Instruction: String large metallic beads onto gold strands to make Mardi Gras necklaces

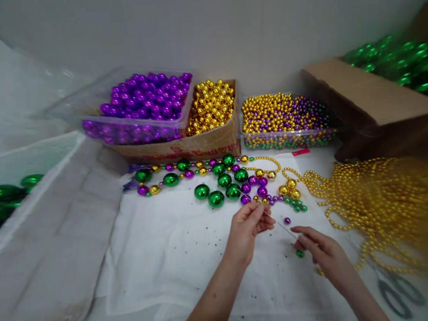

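Observation:
Over the white cloth, my left hand is closed in a pinch on a thin pale string. The string runs taut down to my right hand, whose thumb and fingers are closed on its other part. A small purple bead lies on the cloth between the hands. Just under my right fingertips is a small green bead. Beyond my left hand lie loose large green balls, purple beads, gold beads and small green beads.
A strung bead necklace lies behind. At the back stand a clear bin of purple balls, a cardboard box of gold balls and a tub of mixed beads. Gold bead strands and scissors are right.

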The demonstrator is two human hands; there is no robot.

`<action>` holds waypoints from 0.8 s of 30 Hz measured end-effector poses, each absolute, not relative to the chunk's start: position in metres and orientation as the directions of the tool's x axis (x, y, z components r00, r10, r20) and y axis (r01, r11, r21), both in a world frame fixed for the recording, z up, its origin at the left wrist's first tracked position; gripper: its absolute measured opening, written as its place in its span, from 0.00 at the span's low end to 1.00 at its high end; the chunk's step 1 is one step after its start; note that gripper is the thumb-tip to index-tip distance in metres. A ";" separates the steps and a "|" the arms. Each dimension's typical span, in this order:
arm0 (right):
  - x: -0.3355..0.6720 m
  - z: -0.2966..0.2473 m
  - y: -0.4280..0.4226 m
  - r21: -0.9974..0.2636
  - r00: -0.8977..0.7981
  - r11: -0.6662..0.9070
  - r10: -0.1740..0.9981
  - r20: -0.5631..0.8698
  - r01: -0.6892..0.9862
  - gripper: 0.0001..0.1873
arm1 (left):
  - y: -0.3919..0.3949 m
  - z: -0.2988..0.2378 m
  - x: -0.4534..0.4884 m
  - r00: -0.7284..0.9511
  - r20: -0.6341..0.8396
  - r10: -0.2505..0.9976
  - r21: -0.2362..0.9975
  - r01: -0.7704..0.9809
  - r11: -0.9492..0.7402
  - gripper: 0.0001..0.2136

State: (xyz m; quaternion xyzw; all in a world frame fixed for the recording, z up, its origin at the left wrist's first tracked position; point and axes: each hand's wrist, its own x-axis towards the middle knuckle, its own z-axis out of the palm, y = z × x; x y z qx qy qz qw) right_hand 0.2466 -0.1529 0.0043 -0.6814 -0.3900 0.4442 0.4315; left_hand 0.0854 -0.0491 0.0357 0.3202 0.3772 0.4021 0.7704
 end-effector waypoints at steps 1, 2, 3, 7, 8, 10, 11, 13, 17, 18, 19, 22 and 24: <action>0.245 0.004 -0.154 -0.944 0.308 -0.295 0.921 -0.240 0.148 0.21 | -0.051 0.034 0.086 0.398 -0.329 0.856 0.795 -0.372 0.478 0.11; 0.242 0.005 -0.155 -0.956 0.304 -0.268 0.926 -0.223 0.118 0.21 | -0.053 0.033 0.087 0.406 -0.333 0.851 0.793 -0.368 0.486 0.11; 0.239 0.005 -0.156 -0.966 0.292 -0.253 0.929 -0.225 0.059 0.23 | -0.054 0.032 0.088 0.414 -0.335 0.846 0.790 -0.366 0.492 0.12; 0.228 0.008 -0.158 -0.921 0.217 -0.353 0.898 -0.383 -0.163 0.22 | -0.057 0.031 0.095 0.430 -0.334 0.839 0.786 -0.365 0.500 0.13; 0.227 0.008 -0.159 -0.908 0.226 -0.382 0.882 -0.413 -0.170 0.22 | -0.056 0.031 0.095 0.445 -0.332 0.832 0.788 -0.353 0.504 0.13; 0.229 0.007 -0.163 -0.891 0.271 -0.417 0.850 -0.453 -0.181 0.22 | -0.052 0.027 0.094 0.518 -0.334 0.788 0.799 -0.289 0.528 0.12; 0.232 0.006 -0.165 -0.884 0.302 -0.421 0.832 -0.466 -0.203 0.22 | -0.048 0.024 0.093 0.566 -0.338 0.752 0.809 -0.234 0.540 0.12; 0.241 0.005 -0.171 -0.869 0.352 -0.409 0.798 -0.489 -0.279 0.22 | -0.037 0.016 0.093 0.625 -0.350 0.697 0.846 -0.108 0.522 0.12; 0.252 0.006 -0.178 -0.850 0.365 -0.291 0.807 -0.465 -0.439 0.20 | -0.009 -0.003 0.116 0.482 -0.220 0.848 0.975 0.082 0.206 0.05; 0.252 0.006 -0.177 -0.843 0.355 -0.265 0.817 -0.454 -0.468 0.19 | -0.003 -0.007 0.127 0.423 -0.144 0.895 0.988 0.106 0.109 0.03; 0.251 0.006 -0.175 -0.834 0.341 -0.249 0.826 -0.448 -0.493 0.19 | 0.002 -0.010 0.138 0.369 -0.076 0.926 0.992 0.123 0.033 0.02; 0.245 0.005 -0.168 -0.808 0.298 -0.238 0.843 -0.448 -0.540 0.19 | 0.012 -0.018 0.171 0.289 -0.002 0.957 0.982 0.179 -0.052 0.05; 0.241 0.004 -0.166 -0.807 0.288 -0.246 0.845 -0.450 -0.537 0.19 | 0.014 -0.022 0.183 0.308 -0.024 0.951 0.971 0.235 -0.051 0.07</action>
